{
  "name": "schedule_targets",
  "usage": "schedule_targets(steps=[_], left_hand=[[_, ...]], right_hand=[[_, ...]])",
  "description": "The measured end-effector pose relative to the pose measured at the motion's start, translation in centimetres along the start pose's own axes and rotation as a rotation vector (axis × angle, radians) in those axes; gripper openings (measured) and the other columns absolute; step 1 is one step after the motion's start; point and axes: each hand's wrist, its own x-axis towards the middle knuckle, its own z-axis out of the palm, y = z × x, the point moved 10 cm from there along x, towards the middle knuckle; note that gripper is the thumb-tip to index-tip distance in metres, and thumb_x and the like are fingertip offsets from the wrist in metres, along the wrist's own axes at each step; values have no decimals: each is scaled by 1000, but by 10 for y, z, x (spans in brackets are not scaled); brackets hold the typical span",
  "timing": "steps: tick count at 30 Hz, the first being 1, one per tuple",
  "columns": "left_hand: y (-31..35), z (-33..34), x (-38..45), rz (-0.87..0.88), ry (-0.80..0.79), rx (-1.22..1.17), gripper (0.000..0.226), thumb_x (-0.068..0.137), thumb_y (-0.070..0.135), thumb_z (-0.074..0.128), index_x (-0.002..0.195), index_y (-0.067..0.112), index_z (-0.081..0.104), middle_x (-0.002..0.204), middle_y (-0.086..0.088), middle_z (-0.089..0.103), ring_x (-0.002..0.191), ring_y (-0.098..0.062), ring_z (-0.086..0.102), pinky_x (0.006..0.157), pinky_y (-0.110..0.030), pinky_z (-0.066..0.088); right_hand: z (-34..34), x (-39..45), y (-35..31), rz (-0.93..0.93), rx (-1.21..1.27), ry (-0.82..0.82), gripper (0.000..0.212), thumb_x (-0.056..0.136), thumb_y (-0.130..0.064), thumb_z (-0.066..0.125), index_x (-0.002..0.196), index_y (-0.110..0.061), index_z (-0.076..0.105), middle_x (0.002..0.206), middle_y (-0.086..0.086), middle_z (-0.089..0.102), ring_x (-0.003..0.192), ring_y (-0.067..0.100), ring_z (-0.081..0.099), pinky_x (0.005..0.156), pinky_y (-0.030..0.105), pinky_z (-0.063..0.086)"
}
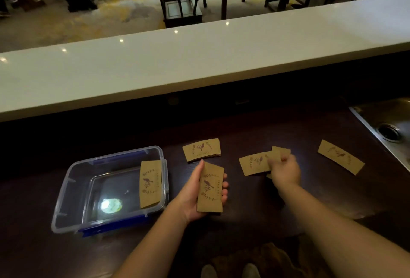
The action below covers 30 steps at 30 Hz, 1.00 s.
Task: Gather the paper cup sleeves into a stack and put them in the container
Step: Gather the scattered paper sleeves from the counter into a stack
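Brown, bird-printed paper cup sleeves lay flat and scattered: 1 leaned inside the clear container, 1 small pile lay beyond it, 1 sleeve lay far right, others were in hand.

The left hand holds a kraft cup sleeve beside the clear plastic container; the right hand grips another sleeve on the dark counter; two more sleeves lie apart.

The container sits at the left of the counter, one sleeve in it against its right wall. Right of it lie sleeves, then a sink far right.
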Motion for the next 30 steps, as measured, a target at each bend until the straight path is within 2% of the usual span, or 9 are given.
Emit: schedule_targets(steps=[5, 9, 13, 15, 17, 21, 24, 27, 30], left_hand=[[3, -4, 5, 1, 21, 18, 81, 76, 71, 53, 116, 2, 64, 93, -16, 67, 77, -26, 66, 70, -38, 56], [-4, 18, 11, -20, -20, 59, 77, 74, 72, 53, 109, 5, 71, 101, -17, 71, 84, -28, 68, 73, -37, 56], [-19, 52, 16, -63, -117, 198, 82, 80, 77, 36, 124, 13, 64, 117, -15, 68, 102, -28, 66, 89, -40, 52], [-26, 63, 18, -78, -141, 207, 77, 82, 72, 42, 122, 10, 64, 107, -16, 70, 94, -28, 67, 84, -39, 54], [-30, 68, 21, -86, -146, 228, 56, 83, 53, 59, 114, 7, 68, 98, -17, 70, 86, -28, 68, 79, -41, 57], [-35, 67, 20, -123, -142, 347, 43, 68, 16, 73, 108, 3, 65, 92, -17, 72, 83, -29, 70, 76, -42, 58], [-30, 56, 22, -84, -91, 294, 48, 69, 10, 66, 117, 6, 65, 101, -16, 70, 89, -29, 69, 80, -46, 57], [-25, 45, 18, -68, -27, 328, 43, 79, 9, 54, 120, 11, 63, 98, -19, 70, 92, -34, 68, 92, -53, 51], [-19, 32, 12, -47, 63, 388, 35, 85, 4, 51, 120, 6, 56, 102, -26, 71, 95, -39, 69, 79, -51, 57]], right_hand=[[-1, -7, -6, 30, 412, -232, 13, 92, -17, 58, 101, -16, 67, 89, 6, 70, 69, 18, 61, 64, 36, 57], [0, -39, -47, -190, 324, -433, 12, 87, -19, 64, 92, -24, 73, 85, 1, 74, 75, 17, 68, 57, 24, 52], [12, -78, -74, -353, 177, -564, 13, 87, -20, 66, 82, -31, 70, 83, 1, 72, 66, 9, 68, 51, 21, 53], [12, -88, -81, -428, 78, -523, 5, 86, -23, 66, 87, -28, 69, 90, 1, 66, 68, 15, 67, 48, 24, 52], [11, -91, -85, -524, -75, -448, 13, 85, -28, 66, 96, -22, 70, 94, -3, 60, 78, 14, 63, 57, 27, 52], [9, -86, -77, -544, -89, -391, 18, 83, -33, 67, 96, -21, 70, 93, -6, 56, 78, 9, 59, 57, 16, 43], [-12, -50, -56, -406, -104, -170, 33, 84, -42, 63, 106, -18, 68, 100, 2, 66, 86, 13, 61, 64, 22, 41], [-33, -11, -19, -153, -314, 15, 52, 85, -48, 60, 116, -5, 60, 117, 17, 56, 103, 32, 56, 75, 34, 41], [-33, 6, 6, -21, -439, 38, 61, 81, -56, 60, 111, -2, 58, 120, 21, 48, 108, 38, 50, 82, 41, 44]])
